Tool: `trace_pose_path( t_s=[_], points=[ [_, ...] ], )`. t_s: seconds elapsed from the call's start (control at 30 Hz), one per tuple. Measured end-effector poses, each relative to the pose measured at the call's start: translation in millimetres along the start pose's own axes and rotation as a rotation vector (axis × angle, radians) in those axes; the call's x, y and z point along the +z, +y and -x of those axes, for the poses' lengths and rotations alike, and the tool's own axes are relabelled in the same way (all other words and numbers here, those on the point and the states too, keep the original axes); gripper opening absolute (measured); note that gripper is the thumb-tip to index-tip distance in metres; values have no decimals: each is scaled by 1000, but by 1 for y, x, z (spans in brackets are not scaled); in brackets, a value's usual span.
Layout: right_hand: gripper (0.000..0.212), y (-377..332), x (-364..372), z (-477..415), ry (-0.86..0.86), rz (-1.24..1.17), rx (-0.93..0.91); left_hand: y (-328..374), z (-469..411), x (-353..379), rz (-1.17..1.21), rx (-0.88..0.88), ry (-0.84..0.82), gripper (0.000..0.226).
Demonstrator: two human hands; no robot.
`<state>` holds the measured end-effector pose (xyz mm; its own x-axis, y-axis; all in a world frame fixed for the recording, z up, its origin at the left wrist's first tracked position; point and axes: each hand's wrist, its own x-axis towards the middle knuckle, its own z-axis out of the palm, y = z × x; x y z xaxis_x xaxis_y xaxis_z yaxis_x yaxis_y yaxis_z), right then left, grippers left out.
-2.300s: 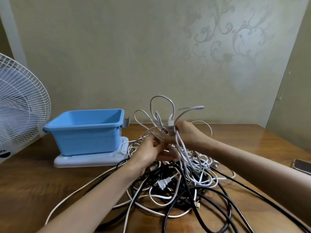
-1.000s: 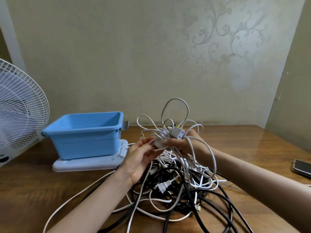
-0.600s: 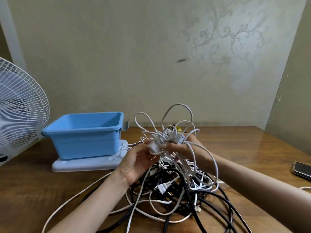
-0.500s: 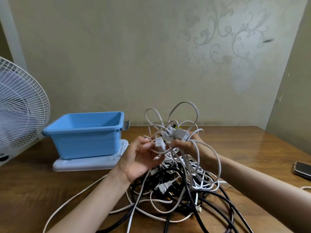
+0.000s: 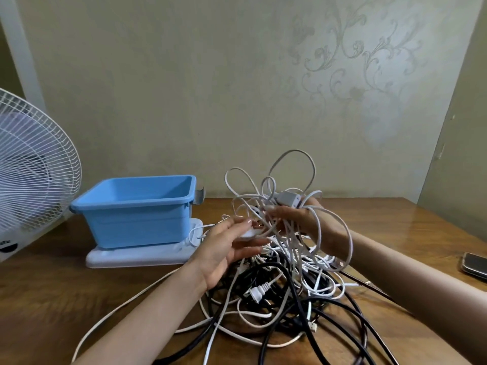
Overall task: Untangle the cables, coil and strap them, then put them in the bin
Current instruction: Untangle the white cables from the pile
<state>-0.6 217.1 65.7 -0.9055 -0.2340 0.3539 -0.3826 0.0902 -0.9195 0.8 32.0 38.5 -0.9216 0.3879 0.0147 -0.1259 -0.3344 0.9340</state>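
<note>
A tangle of black and white cables lies on the wooden table in front of me. My right hand holds a raised bunch of white cable loops with a grey plug block on top of it. My left hand is palm up just left of the bunch and pinches a small white plug between thumb and fingers. A white two-pin plug lies in the pile below. The blue bin stands to the left with nothing visible inside.
The bin sits on a white flat base. A white fan fills the left edge. A phone lies at the right edge of the table. The wall runs close behind the table.
My left hand has moved down and left, drawing the small white plug away from the bunch. My right hand has kept the raised loops and grey block in about the same place.
</note>
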Motion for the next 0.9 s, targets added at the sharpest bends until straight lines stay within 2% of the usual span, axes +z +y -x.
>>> trace_pose_path(
  t_s=[0.03, 0.13, 0.2, 0.3, 0.37, 0.43, 0.5, 0.53, 0.6, 0.73, 0.8, 0.9],
  points=[
    [15, -2, -2, -1, 28, 25, -5, 1, 0, 0, -47, 45, 40, 13],
    [12, -7, -11, -4, 91, 53, 3, 4, 0, -9, -192, 141, 99, 18],
    [11, -10, -20, -6, 149, 41, 28, 9, 1, -16, -190, 125, 98, 20],
    [20, -14, -42, -14, 154, -2, 105, 19, 2, -26, 40, -28, -27, 27],
    [23, -19, -52, -19, 31, -38, 113, 24, 5, -29, 342, -144, -192, 53],
    [17, -24, -55, -23, -16, -20, 90, 27, 6, -26, 516, -142, -333, 65],
    [18, -32, -54, -28, 58, 194, 19, 28, 4, -17, 519, -53, -362, 54],
    [18, -36, -54, -32, 108, 308, -24, 28, 3, -13, 454, 5, -317, 44],
    [13, -46, -54, -39, 179, 384, -75, 26, 0, -9, 241, 114, -183, 34],
    [17, -76, -55, -47, 191, 328, -167, 16, -1, -7, -241, 245, -89, 37],
    [18, -94, -53, -48, 141, 256, -171, 13, -2, -5, -461, 266, -110, 37],
    [32, -109, -54, -54, 47, 115, -138, 9, -7, -4, -956, 210, -179, 36]
  ],
)
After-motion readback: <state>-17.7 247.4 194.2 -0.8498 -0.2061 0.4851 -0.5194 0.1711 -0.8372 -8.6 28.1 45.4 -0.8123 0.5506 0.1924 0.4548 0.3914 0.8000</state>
